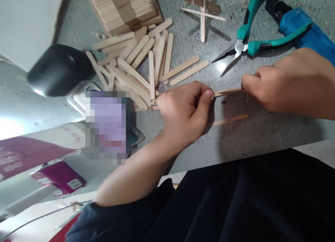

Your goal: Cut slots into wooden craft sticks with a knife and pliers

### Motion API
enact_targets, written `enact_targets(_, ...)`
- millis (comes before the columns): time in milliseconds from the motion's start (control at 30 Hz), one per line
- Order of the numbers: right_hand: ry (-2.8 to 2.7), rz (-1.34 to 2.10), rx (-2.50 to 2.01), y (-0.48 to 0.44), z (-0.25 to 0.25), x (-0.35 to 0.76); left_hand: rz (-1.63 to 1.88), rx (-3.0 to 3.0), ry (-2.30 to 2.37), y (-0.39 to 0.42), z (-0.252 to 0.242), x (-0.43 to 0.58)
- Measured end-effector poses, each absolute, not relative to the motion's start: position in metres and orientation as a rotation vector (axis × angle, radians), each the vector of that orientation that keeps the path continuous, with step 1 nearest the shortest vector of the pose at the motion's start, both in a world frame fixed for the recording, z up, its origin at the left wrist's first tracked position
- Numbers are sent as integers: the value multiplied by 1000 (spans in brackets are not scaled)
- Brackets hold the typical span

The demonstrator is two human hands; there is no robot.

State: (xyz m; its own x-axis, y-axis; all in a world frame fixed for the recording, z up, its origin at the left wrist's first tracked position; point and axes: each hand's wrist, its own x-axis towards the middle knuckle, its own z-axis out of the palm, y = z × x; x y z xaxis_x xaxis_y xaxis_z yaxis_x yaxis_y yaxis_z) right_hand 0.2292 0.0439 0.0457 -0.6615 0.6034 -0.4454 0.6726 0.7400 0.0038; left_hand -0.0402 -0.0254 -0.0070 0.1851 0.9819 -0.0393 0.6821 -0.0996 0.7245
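Note:
A flat wooden craft stick [228,92] stretches between my two hands, just above the grey tabletop. My left hand [187,107] is closed, pinching its left end between thumb and bent fingers. At the other end, my right hand [286,85] is closed round the stick, whose tip is hidden in the fingers. A second craft stick [231,119] lies below the held one, its left end close to my left hand. Many loose craft sticks [136,64] are heaped beyond my left hand. Needle-nose pliers [239,46] with green and black handles lie spread above my right hand.
A paper-banded bundle of craft sticks [125,8] lies at the back. Some crossed sticks [203,16] stand near the top. A blue and black object [300,29] lies beside the pliers. Leftward are a black rounded object [61,69] and a purple box [61,178].

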Motion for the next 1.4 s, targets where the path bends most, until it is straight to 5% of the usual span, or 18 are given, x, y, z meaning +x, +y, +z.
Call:
enact_targets(433,2468,22,787,42,45,234,625,1846,1564,-26,-6,-41)
enact_targets(967,2323,-312,972,45,49,235,580,1853,1571,-24,-3,-42)
enact_targets(1400,2489,11,772,50,43,245,518,1879,1585,-22,-2,-42)
